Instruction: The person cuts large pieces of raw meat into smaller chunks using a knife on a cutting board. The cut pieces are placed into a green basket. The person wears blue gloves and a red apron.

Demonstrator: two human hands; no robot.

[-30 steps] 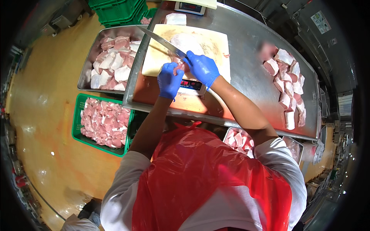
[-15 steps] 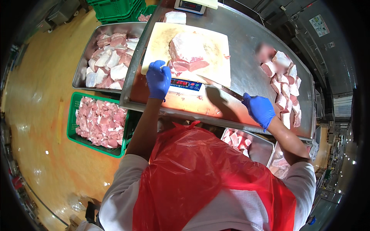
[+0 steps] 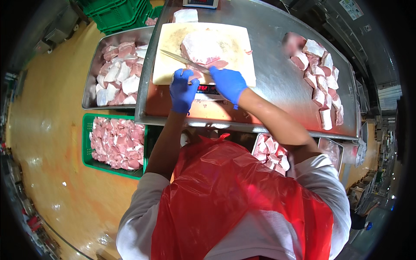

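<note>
My right hand (image 3: 227, 84), in a blue glove, grips a long knife (image 3: 180, 58) angled up-left across the near part of a large pale cut of meat (image 3: 203, 47). That meat lies on a cream cutting board (image 3: 167, 37). My gloved left hand (image 3: 183, 89) has its fingers curled on a small piece of pink meat (image 3: 193, 75) at the board's near edge, just below the blade. A scale with a lit red display (image 3: 203, 88) shows under the board's near side, between my hands, partly covered by them. A white-topped block of meat (image 3: 185, 15) sits behind the board.
The steel table (image 3: 277, 104) has many meat chunks (image 3: 320, 78) at right and another scale (image 3: 200, 3) at the back. At left are a steel tub of meat (image 3: 90, 78), a green crate of meat (image 3: 86, 138) and stacked green crates (image 3: 110, 13). A meat tray (image 3: 268, 154) sits below the table edge.
Half a second ago my right hand held the knife out to the lower right; it has swung back left over the meat. My left hand has moved slightly right, onto the near piece.
</note>
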